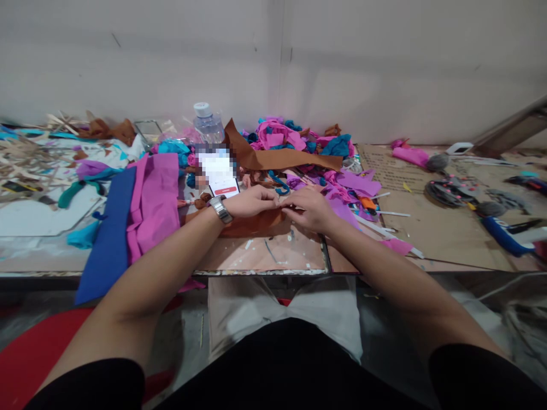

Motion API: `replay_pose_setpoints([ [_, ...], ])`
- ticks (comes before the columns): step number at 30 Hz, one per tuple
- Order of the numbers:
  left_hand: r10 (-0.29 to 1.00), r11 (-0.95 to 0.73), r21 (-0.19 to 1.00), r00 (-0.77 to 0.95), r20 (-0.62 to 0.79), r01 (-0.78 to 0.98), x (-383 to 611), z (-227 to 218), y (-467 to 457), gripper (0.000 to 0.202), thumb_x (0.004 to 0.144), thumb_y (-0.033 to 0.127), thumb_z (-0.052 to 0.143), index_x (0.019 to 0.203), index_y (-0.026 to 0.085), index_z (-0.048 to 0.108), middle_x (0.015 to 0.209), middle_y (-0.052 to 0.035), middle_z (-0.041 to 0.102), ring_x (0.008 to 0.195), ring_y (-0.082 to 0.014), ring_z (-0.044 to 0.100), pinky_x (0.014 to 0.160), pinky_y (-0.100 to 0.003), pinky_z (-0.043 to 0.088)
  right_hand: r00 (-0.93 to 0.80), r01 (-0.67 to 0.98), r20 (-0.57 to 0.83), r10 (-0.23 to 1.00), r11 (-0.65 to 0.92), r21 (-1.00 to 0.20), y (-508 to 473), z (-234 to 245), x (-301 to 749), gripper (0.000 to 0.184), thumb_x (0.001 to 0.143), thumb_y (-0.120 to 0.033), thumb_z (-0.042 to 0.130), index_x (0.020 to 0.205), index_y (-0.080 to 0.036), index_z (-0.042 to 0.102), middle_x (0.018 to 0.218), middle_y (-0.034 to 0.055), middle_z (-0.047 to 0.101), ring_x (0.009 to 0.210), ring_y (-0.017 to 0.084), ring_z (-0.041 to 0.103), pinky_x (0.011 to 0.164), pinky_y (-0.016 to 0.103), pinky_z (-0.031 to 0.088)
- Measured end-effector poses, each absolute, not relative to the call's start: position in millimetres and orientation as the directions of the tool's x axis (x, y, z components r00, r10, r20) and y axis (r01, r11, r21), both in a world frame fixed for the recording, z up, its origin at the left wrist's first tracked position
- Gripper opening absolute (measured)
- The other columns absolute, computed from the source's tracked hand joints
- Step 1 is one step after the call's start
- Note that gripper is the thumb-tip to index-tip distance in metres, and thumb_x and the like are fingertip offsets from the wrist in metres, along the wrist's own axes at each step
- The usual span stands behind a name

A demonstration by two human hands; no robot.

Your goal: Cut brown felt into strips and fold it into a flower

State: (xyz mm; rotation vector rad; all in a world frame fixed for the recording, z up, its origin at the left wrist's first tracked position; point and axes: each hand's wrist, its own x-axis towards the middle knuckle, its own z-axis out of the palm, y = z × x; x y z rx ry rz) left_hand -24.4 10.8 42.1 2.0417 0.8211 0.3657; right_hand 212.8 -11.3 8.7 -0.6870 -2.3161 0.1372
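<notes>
My left hand (251, 201), with a metal watch (221, 209) on its wrist, is closed in a pinch at the middle of the table. Fingertips of my right hand (311, 208) meet it there, also pinched together. Whatever thin thing lies between them is too small to make out. Just under both hands a brown crepe-like sheet (252, 225) is spread, partly hidden by them. A phone (223, 181) with a lit screen leans behind my left hand. Behind it, a longer brown strip (290, 160) lies across crumpled pink and teal pieces (280, 135).
Blue (109, 233) and pink sheets (158, 199) hang over the front edge at left. A clear bottle (208, 125) stands near the wall. Purple scraps (356, 183) and white sticks (388, 232) lie to the right, beyond them a dark round dish of pins (447, 193).
</notes>
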Motion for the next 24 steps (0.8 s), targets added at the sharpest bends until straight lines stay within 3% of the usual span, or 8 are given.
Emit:
replay_pose_setpoints([
  [8, 0.685, -0.408, 0.815, 0.728, -0.026, 0.413, -24.4, 39.2, 12.2, 0.043, 0.095, 0.051, 0.056, 0.081, 0.013, 0.072, 0.063, 0.0017, 0.052, 0.058, -0.0098, 0.038, 0.057, -0.025, 0.030, -0.586, 0.462, 0.612, 0.530, 0.840, -0.285, -11.4, 7.6, 211.9, 0.012, 0.095, -0.025, 0.066, 0.098, -0.022, 0.077, 0.092, 0.0058, 0.080, 0.085, 0.024, 0.070, 0.083, 0.040, 0.048],
  [16, 0.667, -0.456, 0.799, 0.745, 0.015, 0.392, -25.8, 34.0, 15.3, 0.040, 0.094, 0.050, 0.059, 0.087, 0.013, 0.074, 0.072, 0.0004, 0.062, 0.065, -0.0111, 0.049, 0.065, -0.024, 0.037, -0.570, 0.488, 0.587, 0.575, 0.811, -0.322, -12.0, 7.4, 211.5, 0.009, 0.093, -0.024, 0.068, 0.096, -0.023, 0.076, 0.091, 0.0051, 0.079, 0.088, 0.024, 0.069, 0.086, 0.040, 0.048],
  [24, 0.663, -0.590, 0.641, 0.748, 0.036, 0.492, -25.0, 35.2, 12.5, 0.038, 0.095, 0.046, 0.056, 0.085, 0.014, 0.073, 0.069, 0.0005, 0.062, 0.065, -0.0124, 0.051, 0.063, -0.025, 0.035, -0.570, 0.422, 0.546, 0.614, 0.789, -0.447, -9.9, 5.8, 209.4, 0.009, 0.089, -0.016, 0.067, 0.089, -0.022, 0.074, 0.096, 0.0065, 0.074, 0.088, 0.022, 0.069, 0.080, 0.036, 0.054],
])
